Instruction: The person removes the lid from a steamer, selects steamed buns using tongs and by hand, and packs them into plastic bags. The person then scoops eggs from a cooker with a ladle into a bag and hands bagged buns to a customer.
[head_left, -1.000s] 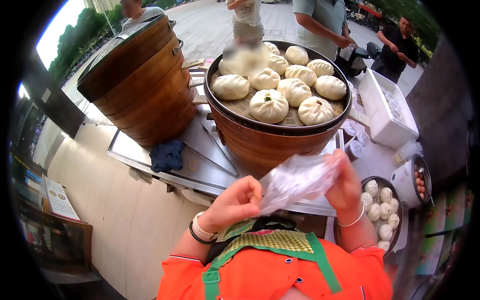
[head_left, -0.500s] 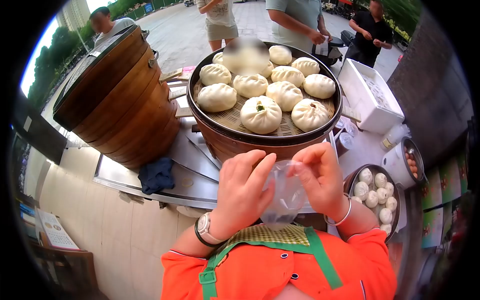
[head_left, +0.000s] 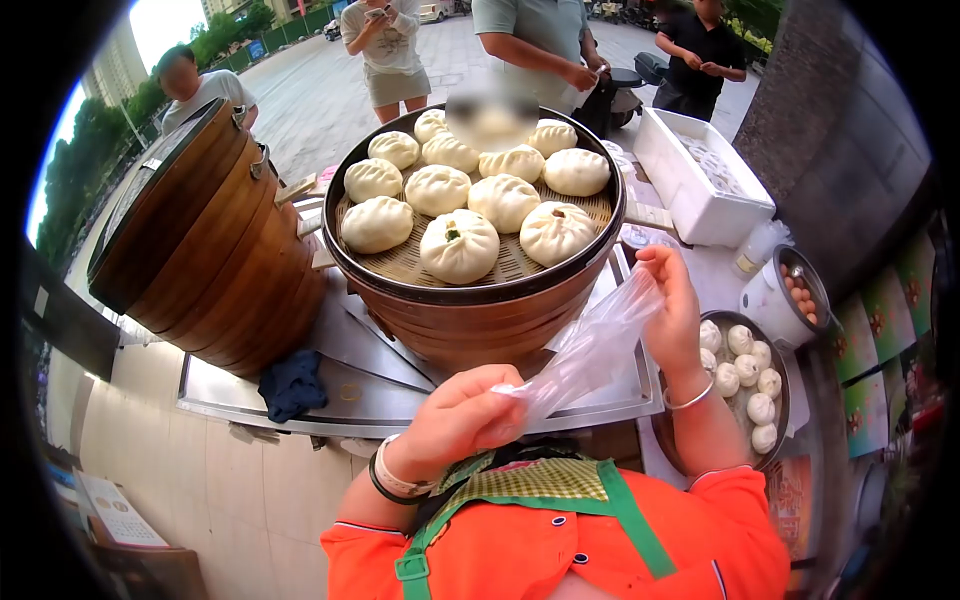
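Bag (head_left: 592, 352) pinched by our left hand (head_left: 462, 412) at 8 o'clock, right hand (head_left: 674, 318) at 2; we'd best tug gently so it doesn't tear.

Dark cloth (head_left: 292, 386), crumpled, on metal counter (head_left: 590, 405). Calendar (head_left: 118, 510) lower left. White box (head_left: 690, 195) at right; pot (head_left: 772, 308) nearer, holding brown eggs (head_left: 800, 296). Beyond: scooter (head_left: 626, 92), parked car (head_left: 432, 12), trees (head_left: 70, 215).

Left hand (head_left: 462, 410), right hand (head_left: 672, 312) stretching plastic bag (head_left: 590, 350).
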